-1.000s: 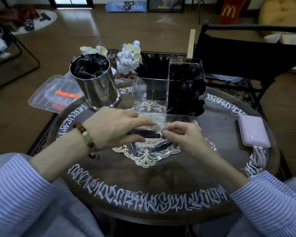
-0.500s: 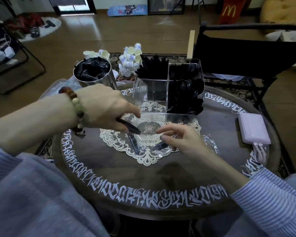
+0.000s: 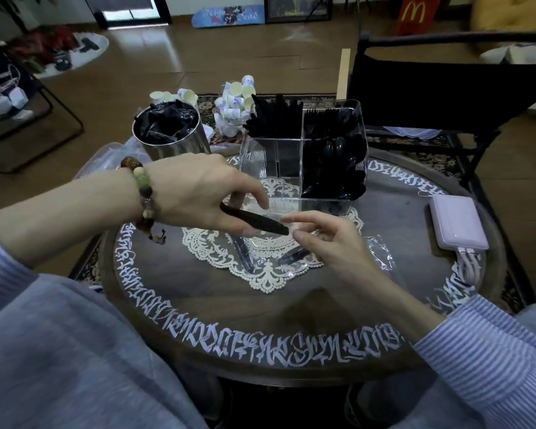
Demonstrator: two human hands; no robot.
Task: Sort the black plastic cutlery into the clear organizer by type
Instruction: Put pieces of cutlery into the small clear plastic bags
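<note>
Now our left hand point(image 3: 198, 193) pinches a black cutlery piece point(image 3: 256, 222) above the lace doily point(image 3: 217, 252), just before the clear organizer point(image 3: 304, 159); our right hand point(image 3: 328, 239) hovers beside its tip, fingers loose and holding nothing.

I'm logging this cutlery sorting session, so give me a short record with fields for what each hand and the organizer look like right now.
left hand: holds a black cutlery piece above the doily
right hand: open, fingers near the piece's tip
clear organizer: black cutlery in back-left and right compartments, front-left looks empty
on doily: two wrapped pieces
metal canister: dark wrapped items
</note>
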